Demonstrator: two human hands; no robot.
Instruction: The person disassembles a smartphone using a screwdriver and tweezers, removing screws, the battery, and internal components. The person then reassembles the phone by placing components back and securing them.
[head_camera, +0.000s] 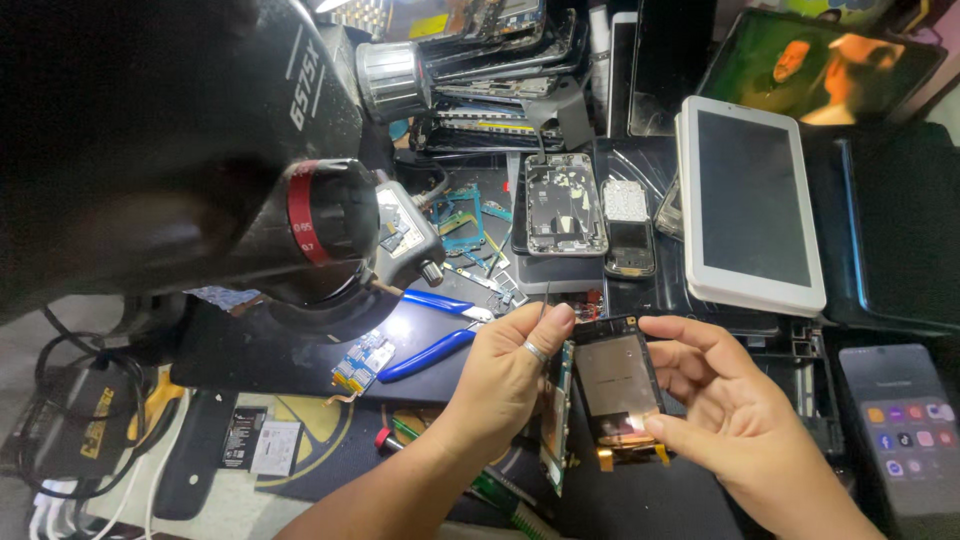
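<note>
- Phone screen (618, 385): flat dark rectangle, coppery back, held by right hand (735, 410).
- Left hand (510, 375) pinches thin metal tweezers (545, 297) beside it.
- White tablet (748, 205) lies above.

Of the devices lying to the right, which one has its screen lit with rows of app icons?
The dark phone at the lower right edge. The white tablet is blank, and the tablet behind shows a video.

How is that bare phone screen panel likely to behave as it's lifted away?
The screen panel, pinched at its edges by the right hand, looks thin, so probably light and bendable. Its glossy face suggests slipperiness. The orange flex tabs at its bottom edge look floppy and may tear easily.
</note>
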